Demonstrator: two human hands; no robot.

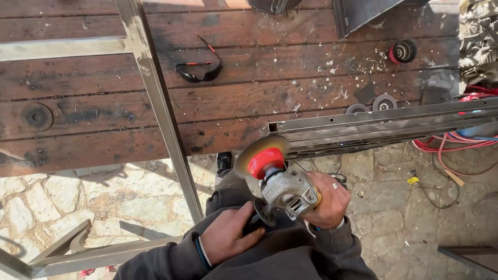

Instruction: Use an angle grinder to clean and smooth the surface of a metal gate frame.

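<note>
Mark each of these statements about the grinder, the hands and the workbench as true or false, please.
1. The right hand holds the body of the angle grinder. True.
2. The left hand rests flat on the wooden bench. False: it grips the grinder's black side handle.
3. The safety glasses lie on the bench. True.
4. The grinder's brush wheel has a blue hub. False: the hub is red.
5. The wheel is beside the end of the metal rails. True.

Dull grey metal grinder [285, 192], scorched rough wooden table [93, 109], matt steel frame [161, 109].
</note>
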